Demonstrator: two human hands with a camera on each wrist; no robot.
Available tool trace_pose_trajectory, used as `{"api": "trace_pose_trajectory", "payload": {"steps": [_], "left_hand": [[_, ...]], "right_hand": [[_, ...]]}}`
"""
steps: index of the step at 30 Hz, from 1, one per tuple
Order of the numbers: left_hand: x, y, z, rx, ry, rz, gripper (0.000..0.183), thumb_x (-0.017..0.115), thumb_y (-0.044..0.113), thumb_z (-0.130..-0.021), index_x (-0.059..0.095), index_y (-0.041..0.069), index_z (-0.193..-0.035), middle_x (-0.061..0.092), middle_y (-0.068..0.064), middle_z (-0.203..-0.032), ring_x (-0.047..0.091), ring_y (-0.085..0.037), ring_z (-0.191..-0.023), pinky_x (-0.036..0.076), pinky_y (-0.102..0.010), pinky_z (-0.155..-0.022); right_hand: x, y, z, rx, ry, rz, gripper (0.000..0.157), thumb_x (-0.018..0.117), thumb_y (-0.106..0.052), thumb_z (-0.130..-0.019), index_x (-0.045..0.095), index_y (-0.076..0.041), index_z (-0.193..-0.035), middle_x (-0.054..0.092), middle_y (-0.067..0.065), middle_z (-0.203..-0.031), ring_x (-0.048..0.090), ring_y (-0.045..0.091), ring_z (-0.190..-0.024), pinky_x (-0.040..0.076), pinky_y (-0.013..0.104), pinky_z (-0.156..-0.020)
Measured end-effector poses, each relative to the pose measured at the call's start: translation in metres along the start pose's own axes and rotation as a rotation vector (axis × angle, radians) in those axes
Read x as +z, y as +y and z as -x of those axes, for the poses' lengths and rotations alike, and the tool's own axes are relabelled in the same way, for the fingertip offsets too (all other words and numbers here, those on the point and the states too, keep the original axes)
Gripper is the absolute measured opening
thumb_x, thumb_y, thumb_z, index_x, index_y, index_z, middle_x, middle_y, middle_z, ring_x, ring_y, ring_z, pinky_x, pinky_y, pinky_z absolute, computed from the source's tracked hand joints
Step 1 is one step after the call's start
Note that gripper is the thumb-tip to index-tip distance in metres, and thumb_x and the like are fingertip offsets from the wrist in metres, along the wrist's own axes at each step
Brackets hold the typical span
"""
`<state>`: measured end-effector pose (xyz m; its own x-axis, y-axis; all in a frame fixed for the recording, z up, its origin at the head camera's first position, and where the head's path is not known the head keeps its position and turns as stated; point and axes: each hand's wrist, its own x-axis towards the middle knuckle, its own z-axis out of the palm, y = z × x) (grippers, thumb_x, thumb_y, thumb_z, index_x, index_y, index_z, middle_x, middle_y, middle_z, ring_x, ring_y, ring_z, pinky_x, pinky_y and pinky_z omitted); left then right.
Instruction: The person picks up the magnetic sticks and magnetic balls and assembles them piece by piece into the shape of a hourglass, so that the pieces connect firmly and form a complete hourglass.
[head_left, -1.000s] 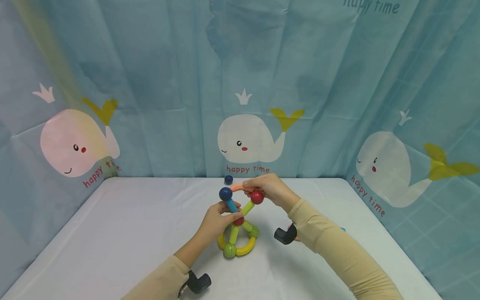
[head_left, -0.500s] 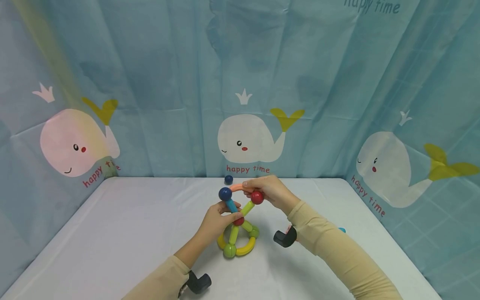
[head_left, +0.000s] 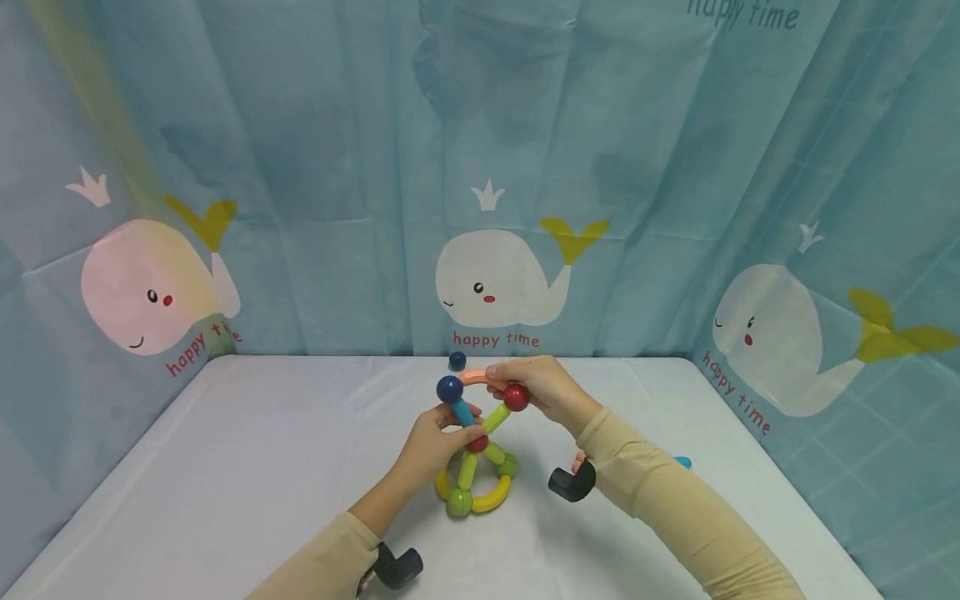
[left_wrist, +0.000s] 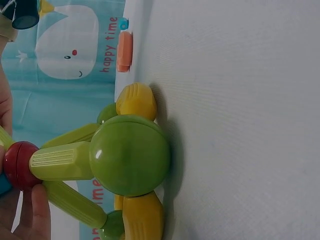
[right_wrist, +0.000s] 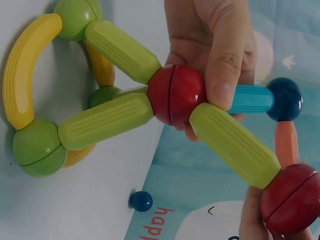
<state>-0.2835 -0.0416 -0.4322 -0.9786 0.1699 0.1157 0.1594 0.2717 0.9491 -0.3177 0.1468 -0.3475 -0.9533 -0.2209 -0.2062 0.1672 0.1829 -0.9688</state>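
Note:
A magnetic ball-and-rod structure stands on the table, its base a ring of curved yellow rods (head_left: pixel 492 495) and green balls (left_wrist: pixel 131 155). Straight green rods (right_wrist: pixel 107 120) lean up from it to a middle red ball (right_wrist: pixel 176 95). My left hand (head_left: pixel 431 440) grips around this ball and the lower end of a blue rod (right_wrist: pixel 251 99). Above, the blue rod carries a dark blue ball (head_left: pixel 450 389), and another green rod carries an upper red ball (head_left: pixel 516 397). Between those two balls runs a curved orange rod (head_left: pixel 474 377); my right hand (head_left: pixel 546 390) pinches it beside the upper red ball.
A loose dark blue ball (head_left: pixel 457 361) lies near the table's back edge. Partly hidden by my right forearm are an orange piece (left_wrist: pixel 125 51) and a blue piece (head_left: pixel 682 462). A whale-print curtain (head_left: pixel 337 208) hangs behind the white table (head_left: pixel 262 467).
The upper red ball and my right hand have shifted very slightly right and down. The dark blue ball has edged left. My left hand keeps its grip in the same place.

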Motion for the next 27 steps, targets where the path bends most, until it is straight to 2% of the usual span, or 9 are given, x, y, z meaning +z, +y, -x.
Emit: {"api": "trace_pose_trajectory", "payload": {"steps": [6,14,18,20,23,27], "left_hand": [[-0.0001,0.0004,0.0002,-0.006,-0.002,0.009,0.02,0.076,0.023,-0.088,0.071,0.016,-0.106,0.075,0.0,-0.102,0.063,-0.024,-0.113,0.051,-0.053,-0.1],[-0.0009,-0.0008,0.0003,-0.014,-0.002,0.019,0.023,0.075,0.025,-0.088,0.072,0.015,-0.108,0.075,-0.001,-0.103,0.063,-0.024,-0.114,0.051,-0.053,-0.1],[-0.0014,-0.002,-0.0003,-0.018,-0.011,0.039,0.024,0.075,0.023,-0.089,0.071,0.013,-0.11,0.075,-0.003,-0.106,0.063,-0.024,-0.113,0.056,-0.046,-0.095],[-0.0016,-0.0022,-0.0004,-0.02,-0.022,0.058,0.024,0.075,0.022,-0.089,0.07,0.012,-0.111,0.075,-0.005,-0.108,0.064,-0.025,-0.112,0.059,-0.041,-0.089],[-0.0018,-0.0017,-0.0006,-0.026,-0.043,0.088,0.027,0.074,0.021,-0.089,0.069,0.01,-0.113,0.074,-0.008,-0.111,0.065,-0.025,-0.11,0.061,-0.035,-0.078],[-0.0018,-0.0016,-0.002,-0.039,-0.071,0.119,0.03,0.074,0.02,-0.089,0.068,0.007,-0.116,0.073,-0.011,-0.113,0.068,-0.022,-0.1,0.06,-0.031,-0.073]], "right_hand": [[-0.0032,0.0013,0.0019,0.019,-0.029,0.01,0.033,0.07,-0.026,-0.091,0.071,-0.005,-0.117,0.075,0.006,-0.101,0.072,0.015,-0.09,0.057,0.025,-0.076],[-0.0031,0.0018,0.0049,0.04,-0.033,0.024,0.034,0.068,-0.024,-0.093,0.07,-0.005,-0.121,0.072,0.014,-0.117,0.073,0.015,-0.093,0.061,0.029,-0.081],[-0.0014,-0.0003,0.0046,0.038,-0.016,0.096,0.033,0.069,-0.028,-0.091,0.072,-0.008,-0.118,0.072,0.014,-0.118,0.073,0.016,-0.091,0.062,0.033,-0.078],[-0.0013,-0.0014,0.0047,0.035,-0.013,0.122,0.032,0.07,-0.029,-0.091,0.072,-0.008,-0.116,0.072,0.013,-0.117,0.073,0.016,-0.092,0.062,0.036,-0.079],[-0.0012,-0.0032,0.0054,0.033,-0.013,0.133,0.032,0.069,-0.029,-0.092,0.072,-0.008,-0.116,0.074,0.011,-0.112,0.073,0.016,-0.092,0.062,0.038,-0.08],[-0.001,-0.0044,0.0059,0.039,-0.006,0.128,0.032,0.07,-0.028,-0.091,0.072,-0.008,-0.115,0.076,0.006,-0.106,0.074,0.017,-0.092,0.062,0.037,-0.078]]}}
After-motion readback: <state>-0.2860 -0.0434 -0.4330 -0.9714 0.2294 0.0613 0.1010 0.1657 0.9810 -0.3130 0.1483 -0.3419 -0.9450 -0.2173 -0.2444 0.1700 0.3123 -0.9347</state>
